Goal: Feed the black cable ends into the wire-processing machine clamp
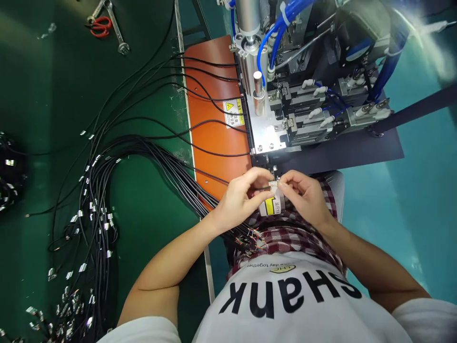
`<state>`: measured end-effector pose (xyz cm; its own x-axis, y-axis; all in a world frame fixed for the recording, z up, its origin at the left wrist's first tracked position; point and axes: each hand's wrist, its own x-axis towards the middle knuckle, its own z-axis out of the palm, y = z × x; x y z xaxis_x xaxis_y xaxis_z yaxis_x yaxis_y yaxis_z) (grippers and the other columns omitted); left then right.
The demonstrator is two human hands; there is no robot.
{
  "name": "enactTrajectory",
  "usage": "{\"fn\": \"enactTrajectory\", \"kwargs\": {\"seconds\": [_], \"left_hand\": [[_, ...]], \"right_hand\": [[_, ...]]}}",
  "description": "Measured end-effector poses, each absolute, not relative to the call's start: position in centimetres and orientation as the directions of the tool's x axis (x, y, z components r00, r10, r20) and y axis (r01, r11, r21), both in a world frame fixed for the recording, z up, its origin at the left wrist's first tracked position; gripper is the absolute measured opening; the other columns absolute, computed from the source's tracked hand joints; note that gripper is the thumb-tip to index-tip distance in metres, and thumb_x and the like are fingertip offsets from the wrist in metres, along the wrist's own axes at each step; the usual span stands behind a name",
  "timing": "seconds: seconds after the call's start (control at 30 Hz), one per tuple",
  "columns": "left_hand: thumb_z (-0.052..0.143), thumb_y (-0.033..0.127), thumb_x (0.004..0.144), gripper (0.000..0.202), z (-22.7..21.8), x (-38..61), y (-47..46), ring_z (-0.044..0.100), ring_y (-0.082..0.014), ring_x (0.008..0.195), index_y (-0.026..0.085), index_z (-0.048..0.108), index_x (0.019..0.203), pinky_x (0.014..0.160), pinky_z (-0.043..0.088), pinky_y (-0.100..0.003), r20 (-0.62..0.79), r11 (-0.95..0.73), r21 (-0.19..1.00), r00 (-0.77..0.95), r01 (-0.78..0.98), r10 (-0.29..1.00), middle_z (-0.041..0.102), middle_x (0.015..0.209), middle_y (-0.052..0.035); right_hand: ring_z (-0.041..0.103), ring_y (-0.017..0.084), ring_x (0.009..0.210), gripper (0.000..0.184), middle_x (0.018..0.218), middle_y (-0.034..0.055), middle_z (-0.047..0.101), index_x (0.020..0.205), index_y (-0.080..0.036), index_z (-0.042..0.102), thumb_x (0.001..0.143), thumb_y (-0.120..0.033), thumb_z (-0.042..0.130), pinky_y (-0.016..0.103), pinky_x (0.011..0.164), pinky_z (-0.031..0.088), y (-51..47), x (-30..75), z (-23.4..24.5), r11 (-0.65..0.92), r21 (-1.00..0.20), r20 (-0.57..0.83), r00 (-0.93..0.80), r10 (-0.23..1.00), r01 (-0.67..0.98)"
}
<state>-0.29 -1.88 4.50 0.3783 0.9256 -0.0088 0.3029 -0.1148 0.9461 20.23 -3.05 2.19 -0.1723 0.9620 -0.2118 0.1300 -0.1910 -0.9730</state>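
Note:
My left hand is closed, with thumb and fingertips around the end of a black cable. My right hand pinches at the tip of this same cable; the small part between the fingertips is too fine to make out. Both hands meet just in front of the metal machine, over a white and yellow label. Beside my left wrist, a thick bundle of black cables ends in bare coloured wires near my lap.
Several single cables cross the orange board into the machine's side. Blue air hoses and cylinders rise behind. On the green table lie red-handled scissors, a wrench and cable ends with silvery connectors.

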Motion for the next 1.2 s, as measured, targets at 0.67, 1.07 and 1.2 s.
{"fn": "enactTrajectory", "kwargs": {"seconds": [0.67, 1.07, 1.2], "left_hand": [[0.047, 0.012, 0.099, 0.029, 0.2, -1.2, -0.1, 0.057, -0.0141, 0.079, 0.018, 0.068, 0.118, 0.068, 0.050, -0.026, 0.319, -0.530, 0.560, 0.425, 0.636, 0.847, 0.055, 0.088, -0.0049], [0.043, 0.016, 0.101, 0.031, 0.1, -1.0, -0.1, 0.057, -0.0156, 0.082, 0.019, 0.068, 0.119, 0.071, 0.052, -0.028, 0.307, -0.527, 0.543, 0.429, 0.654, 0.849, 0.056, 0.089, -0.0063], [0.039, 0.018, 0.103, 0.034, 0.3, -0.9, 0.1, 0.055, -0.0147, 0.077, 0.020, 0.069, 0.119, 0.068, 0.049, -0.027, 0.305, -0.550, 0.491, 0.457, 0.676, 0.835, 0.056, 0.086, -0.0060]], "right_hand": [[0.044, 0.009, 0.057, 0.015, 0.064, -0.0021, 0.057, 0.077, -0.018, 0.069, 0.081, -0.031, 0.075, 0.025, 0.052, 0.032, 1.6, 20.6, -1.5, -0.330, -0.942, -0.335, -0.100, 0.937, 0.059], [0.049, 0.011, 0.059, 0.014, 0.069, -0.0007, 0.061, 0.079, -0.020, 0.068, 0.085, -0.032, 0.071, 0.026, 0.053, 0.037, 1.7, 20.9, -1.8, -0.244, -0.960, -0.259, -0.110, 0.959, 0.139], [0.051, 0.011, 0.059, 0.013, 0.069, -0.0009, 0.061, 0.079, -0.019, 0.066, 0.088, -0.029, 0.067, 0.028, 0.056, 0.038, 1.5, 20.9, -1.4, -0.128, -0.947, -0.163, -0.098, 0.982, 0.295]]}}
